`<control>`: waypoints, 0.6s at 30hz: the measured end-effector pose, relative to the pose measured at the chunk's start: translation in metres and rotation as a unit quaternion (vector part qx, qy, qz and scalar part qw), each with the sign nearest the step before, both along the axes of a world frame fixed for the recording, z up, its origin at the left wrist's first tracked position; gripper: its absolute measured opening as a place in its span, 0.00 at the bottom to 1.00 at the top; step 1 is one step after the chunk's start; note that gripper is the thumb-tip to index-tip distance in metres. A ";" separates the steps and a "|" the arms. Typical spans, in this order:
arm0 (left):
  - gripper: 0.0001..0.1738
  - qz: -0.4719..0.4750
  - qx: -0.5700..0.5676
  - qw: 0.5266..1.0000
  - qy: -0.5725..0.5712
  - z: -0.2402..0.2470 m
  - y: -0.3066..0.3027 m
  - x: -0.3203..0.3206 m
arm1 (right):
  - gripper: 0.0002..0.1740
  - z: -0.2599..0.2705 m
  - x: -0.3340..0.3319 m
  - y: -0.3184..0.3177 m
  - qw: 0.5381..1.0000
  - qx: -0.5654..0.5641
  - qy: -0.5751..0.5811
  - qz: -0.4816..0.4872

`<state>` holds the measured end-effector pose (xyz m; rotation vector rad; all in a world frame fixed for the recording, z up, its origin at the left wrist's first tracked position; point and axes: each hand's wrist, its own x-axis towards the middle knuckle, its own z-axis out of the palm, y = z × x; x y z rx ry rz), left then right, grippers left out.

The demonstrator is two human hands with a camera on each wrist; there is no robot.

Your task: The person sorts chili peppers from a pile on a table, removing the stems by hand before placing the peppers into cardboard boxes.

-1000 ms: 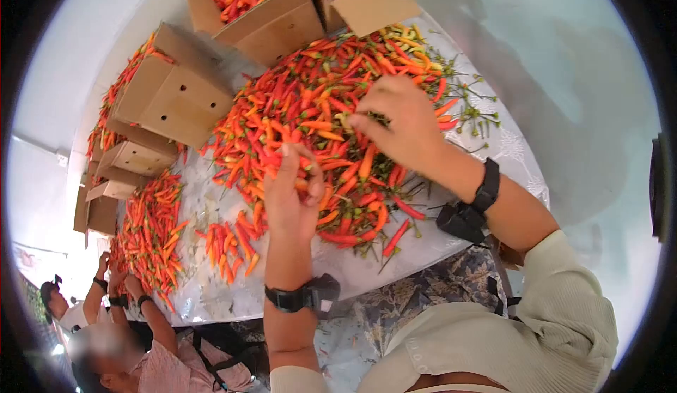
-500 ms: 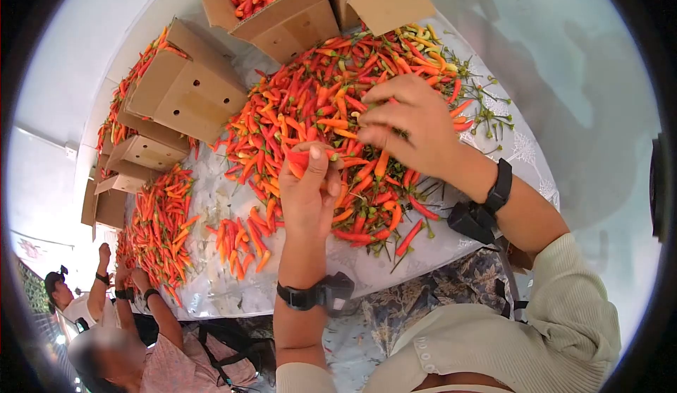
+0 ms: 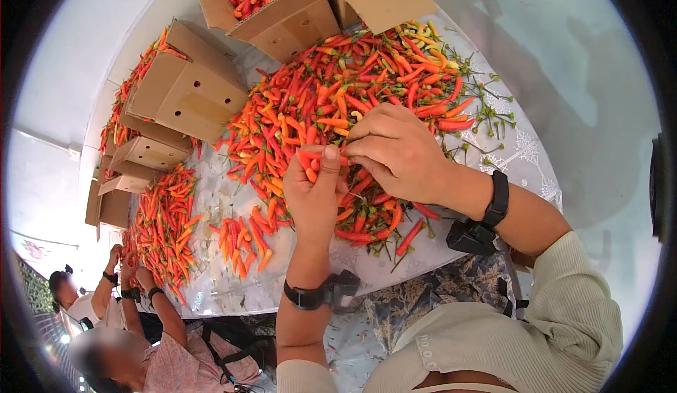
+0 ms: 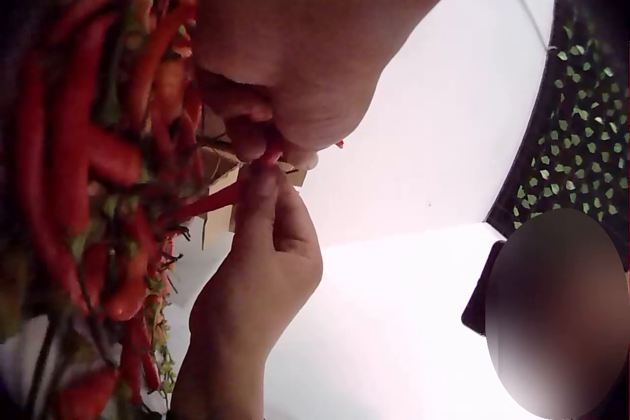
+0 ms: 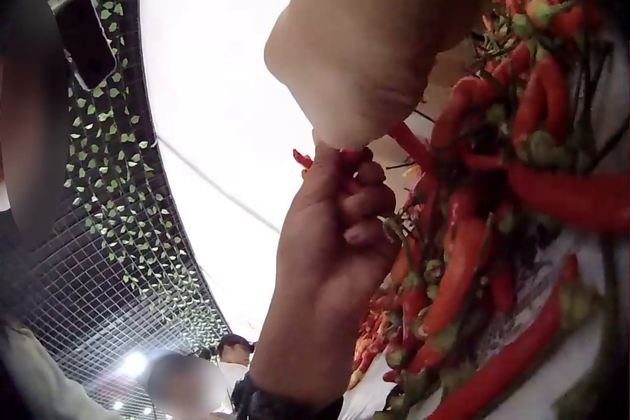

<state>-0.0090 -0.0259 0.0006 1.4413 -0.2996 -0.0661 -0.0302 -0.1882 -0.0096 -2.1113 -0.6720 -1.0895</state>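
In the head view my left hand is over the near side of a big heap of red and orange chili peppers, holding red chili peppers between thumb and curled fingers. My right hand meets it from the right, fingertips close by the left thumb. The left wrist view shows the right hand below, pinching a red chili pepper between thumb and finger where the two hands come together. From the right wrist, a red tip pokes out past the left thumb; the right fingertips are hidden there.
Loose green stems lie at the heap's right side. A smaller group of chilies sits left of my left arm, with another heap beyond. Cardboard boxes of chilies line the back. Two people work at far left.
My right hand, earlier apart over the heap, has come left and down to the fingers of my left hand. The left hand keeps holding chili peppers, with more red showing.
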 end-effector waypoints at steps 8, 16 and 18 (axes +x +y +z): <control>0.13 -0.020 -0.011 0.999 0.046 0.002 0.003 0.000 | 0.08 0.005 -0.004 0.004 0.999 0.036 -0.009 -0.039; 0.07 -0.027 -0.090 0.992 0.084 0.017 -0.005 -0.004 | 0.13 0.014 -0.009 0.003 0.974 0.204 0.093 -0.025; 0.08 -0.076 -0.092 0.990 0.077 0.012 0.002 0.000 | 0.13 0.017 -0.011 0.009 0.937 0.324 0.125 0.023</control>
